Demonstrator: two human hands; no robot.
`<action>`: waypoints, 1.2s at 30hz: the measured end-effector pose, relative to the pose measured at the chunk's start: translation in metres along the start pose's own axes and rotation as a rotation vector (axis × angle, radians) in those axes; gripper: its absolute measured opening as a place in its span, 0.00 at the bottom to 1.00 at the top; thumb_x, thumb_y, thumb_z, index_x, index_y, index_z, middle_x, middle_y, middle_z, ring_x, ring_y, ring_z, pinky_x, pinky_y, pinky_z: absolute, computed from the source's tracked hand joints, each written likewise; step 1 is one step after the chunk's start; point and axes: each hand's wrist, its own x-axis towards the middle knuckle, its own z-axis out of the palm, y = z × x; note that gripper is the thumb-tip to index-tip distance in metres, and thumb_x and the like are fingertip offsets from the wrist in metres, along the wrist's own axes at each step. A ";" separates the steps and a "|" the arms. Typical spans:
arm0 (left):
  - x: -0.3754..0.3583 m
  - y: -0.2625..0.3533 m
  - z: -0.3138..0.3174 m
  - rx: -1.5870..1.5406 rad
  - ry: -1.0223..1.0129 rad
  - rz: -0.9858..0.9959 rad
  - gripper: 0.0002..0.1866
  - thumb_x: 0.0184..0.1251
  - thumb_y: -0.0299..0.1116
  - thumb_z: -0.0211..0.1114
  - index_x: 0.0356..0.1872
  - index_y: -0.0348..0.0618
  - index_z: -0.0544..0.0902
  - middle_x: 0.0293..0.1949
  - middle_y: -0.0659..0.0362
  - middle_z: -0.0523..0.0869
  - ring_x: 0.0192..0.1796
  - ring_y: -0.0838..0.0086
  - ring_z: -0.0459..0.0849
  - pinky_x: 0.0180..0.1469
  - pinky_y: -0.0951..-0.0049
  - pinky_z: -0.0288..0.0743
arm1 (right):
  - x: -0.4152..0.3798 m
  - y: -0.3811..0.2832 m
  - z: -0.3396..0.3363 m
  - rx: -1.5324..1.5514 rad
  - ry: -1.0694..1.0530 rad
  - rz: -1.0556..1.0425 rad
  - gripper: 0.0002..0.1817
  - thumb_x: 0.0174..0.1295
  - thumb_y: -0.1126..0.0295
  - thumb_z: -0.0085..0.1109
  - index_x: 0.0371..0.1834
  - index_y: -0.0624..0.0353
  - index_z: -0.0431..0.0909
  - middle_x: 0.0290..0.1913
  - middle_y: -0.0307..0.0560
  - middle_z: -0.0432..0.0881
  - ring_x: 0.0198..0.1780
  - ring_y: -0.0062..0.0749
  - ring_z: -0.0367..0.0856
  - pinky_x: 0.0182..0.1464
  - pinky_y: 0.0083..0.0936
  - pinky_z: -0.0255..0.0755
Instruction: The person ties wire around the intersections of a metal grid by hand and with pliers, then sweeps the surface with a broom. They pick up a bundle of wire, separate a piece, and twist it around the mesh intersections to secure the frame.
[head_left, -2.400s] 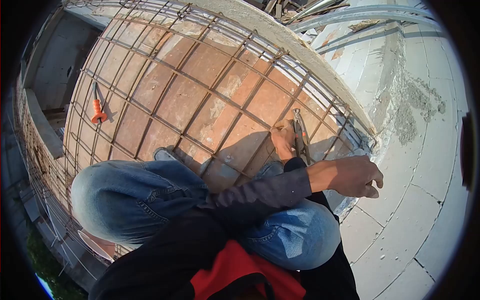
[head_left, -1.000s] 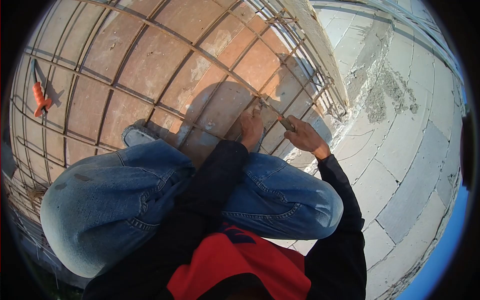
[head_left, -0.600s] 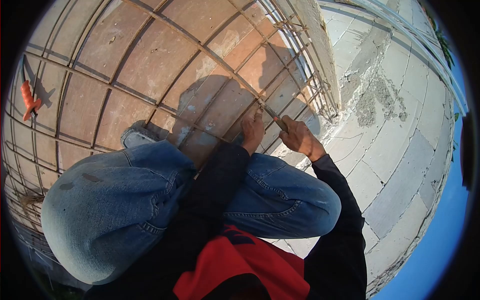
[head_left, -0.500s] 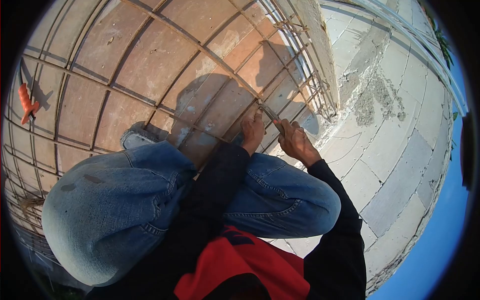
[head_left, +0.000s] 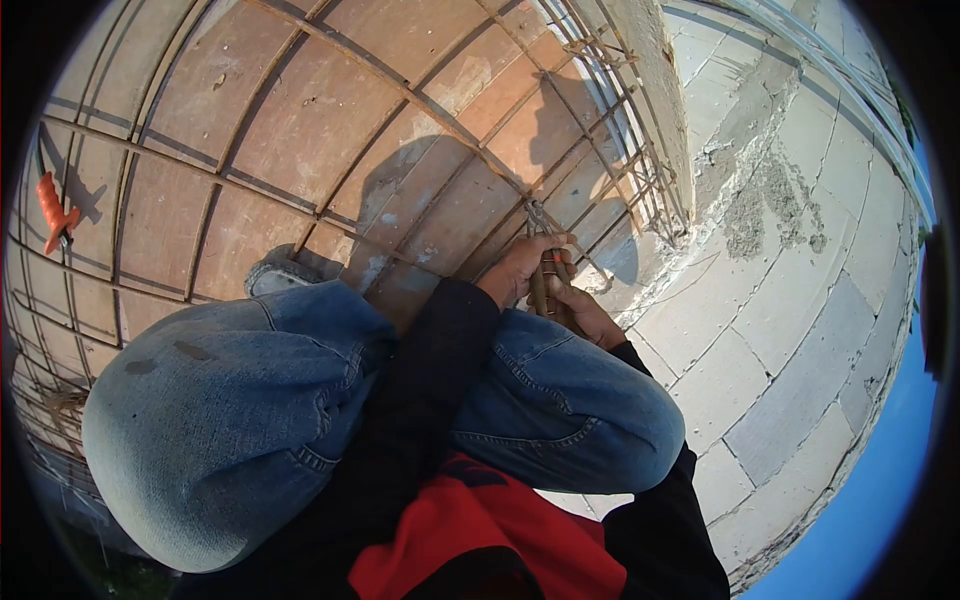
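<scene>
At a crossing of rusty rebar (head_left: 408,95), the head of a pair of metal pincers (head_left: 537,212) touches the bars, its handles pointing back toward me. My left hand (head_left: 520,264) is closed around the handles near the jaws, thumb laid across them. Lower down and to the right, my right hand (head_left: 582,306) also closes on the handles, its fingers partly hidden behind them. Whether tie wire sits in the jaws is too small to tell.
An orange-handled tool (head_left: 55,214) rests on the grid at far left. Reddish-brown boards (head_left: 290,110) lie beneath the bars. A rebar cage (head_left: 615,100) runs beside a concrete edge. Pale block paving (head_left: 800,330), with spilled mortar (head_left: 765,205), extends to the right. My shoe (head_left: 285,272) is on the grid.
The pincers have turned more upright, their handles now nearer my knee. My right hand has moved down and left, close against my left hand, which has shifted slightly right. The view has shifted slightly.
</scene>
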 end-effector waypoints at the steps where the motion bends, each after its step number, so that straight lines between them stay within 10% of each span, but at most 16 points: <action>1: 0.005 -0.010 0.002 0.003 0.008 -0.014 0.18 0.69 0.37 0.57 0.54 0.36 0.75 0.30 0.53 0.80 0.31 0.64 0.84 0.32 0.62 0.83 | -0.009 -0.001 0.000 0.015 0.000 0.005 0.23 0.61 0.57 0.61 0.51 0.62 0.71 0.40 0.51 0.81 0.40 0.36 0.82 0.44 0.31 0.78; 4: 0.028 -0.025 0.021 0.017 0.373 0.169 0.09 0.67 0.30 0.57 0.39 0.32 0.78 0.24 0.54 0.77 0.21 0.64 0.81 0.23 0.62 0.79 | -0.019 0.006 -0.009 -1.228 0.550 -0.245 0.28 0.55 0.61 0.63 0.54 0.68 0.67 0.40 0.59 0.79 0.43 0.53 0.81 0.48 0.42 0.75; 7: 0.038 -0.027 0.039 -0.001 0.467 0.232 0.08 0.66 0.29 0.57 0.33 0.32 0.77 0.22 0.54 0.76 0.20 0.64 0.80 0.22 0.63 0.78 | -0.007 0.021 -0.010 -1.521 0.935 -0.417 0.29 0.50 0.67 0.65 0.53 0.68 0.66 0.39 0.62 0.79 0.44 0.57 0.80 0.48 0.46 0.74; 13: 0.036 -0.026 0.028 0.216 0.494 0.240 0.11 0.65 0.34 0.60 0.32 0.35 0.77 0.22 0.57 0.77 0.22 0.67 0.81 0.18 0.65 0.75 | -0.004 0.015 -0.033 -1.389 0.682 -0.525 0.18 0.48 0.76 0.54 0.45 0.67 0.73 0.34 0.57 0.81 0.37 0.54 0.81 0.41 0.40 0.73; 15: 0.022 -0.017 0.012 0.318 0.319 0.138 0.16 0.66 0.43 0.62 0.35 0.37 0.76 0.25 0.57 0.79 0.27 0.67 0.83 0.25 0.65 0.81 | -0.010 0.002 -0.044 -0.675 0.206 -0.100 0.17 0.53 0.70 0.55 0.45 0.67 0.74 0.39 0.52 0.81 0.35 0.43 0.82 0.41 0.37 0.77; 16: 0.005 -0.008 0.013 -0.145 0.059 0.017 0.16 0.68 0.42 0.61 0.41 0.37 0.75 0.31 0.53 0.79 0.36 0.64 0.84 0.38 0.59 0.83 | -0.021 -0.004 -0.031 -0.195 0.054 -0.053 0.19 0.57 0.69 0.51 0.49 0.69 0.73 0.40 0.50 0.81 0.37 0.33 0.81 0.41 0.33 0.77; 19: -0.004 0.000 0.032 -0.421 -0.088 0.053 0.16 0.68 0.43 0.61 0.44 0.41 0.73 0.28 0.57 0.77 0.33 0.64 0.83 0.41 0.59 0.84 | -0.025 -0.004 0.000 0.199 -0.010 0.027 0.19 0.61 0.68 0.51 0.51 0.70 0.73 0.40 0.52 0.81 0.39 0.31 0.81 0.43 0.31 0.78; 21: 0.022 -0.014 0.020 -0.410 -0.011 0.066 0.10 0.70 0.39 0.59 0.39 0.42 0.74 0.26 0.58 0.77 0.29 0.66 0.82 0.37 0.59 0.84 | -0.030 -0.013 -0.015 0.033 0.061 0.013 0.24 0.63 0.59 0.55 0.53 0.69 0.72 0.42 0.53 0.80 0.42 0.33 0.81 0.46 0.30 0.78; 24: 0.032 -0.010 0.048 -0.394 0.284 0.105 0.10 0.69 0.32 0.55 0.26 0.42 0.72 0.19 0.60 0.72 0.22 0.69 0.77 0.31 0.59 0.82 | -0.061 -0.060 0.024 -1.216 0.478 -0.042 0.38 0.55 0.43 0.63 0.53 0.69 0.69 0.42 0.54 0.79 0.44 0.41 0.79 0.44 0.32 0.75; 27: 0.043 -0.004 0.070 -0.409 0.540 0.091 0.09 0.66 0.31 0.57 0.26 0.41 0.72 0.19 0.59 0.72 0.21 0.69 0.76 0.28 0.61 0.80 | -0.050 -0.035 0.018 -1.989 0.847 -0.430 0.33 0.51 0.49 0.67 0.49 0.68 0.70 0.43 0.63 0.78 0.46 0.49 0.80 0.46 0.39 0.75; 31: 0.049 -0.011 0.059 -0.286 0.659 0.051 0.11 0.66 0.36 0.60 0.27 0.42 0.72 0.19 0.58 0.72 0.20 0.69 0.75 0.28 0.62 0.80 | -0.028 -0.024 -0.003 -1.693 0.772 -0.424 0.21 0.58 0.59 0.64 0.40 0.69 0.74 0.30 0.58 0.81 0.30 0.56 0.81 0.39 0.41 0.77; 35: 0.016 -0.013 0.043 -0.314 0.247 0.100 0.17 0.67 0.49 0.61 0.35 0.45 0.72 0.26 0.57 0.77 0.30 0.65 0.81 0.39 0.61 0.81 | -0.025 -0.041 -0.022 -1.571 0.478 -0.184 0.18 0.59 0.60 0.63 0.38 0.67 0.76 0.30 0.51 0.82 0.27 0.42 0.82 0.33 0.31 0.78; 36: 0.013 -0.008 0.046 -0.378 0.180 0.099 0.16 0.68 0.49 0.60 0.36 0.46 0.72 0.27 0.59 0.77 0.32 0.66 0.82 0.41 0.60 0.81 | -0.026 -0.045 -0.023 -1.072 0.318 -0.041 0.16 0.60 0.62 0.63 0.37 0.66 0.77 0.29 0.48 0.82 0.27 0.38 0.82 0.31 0.29 0.77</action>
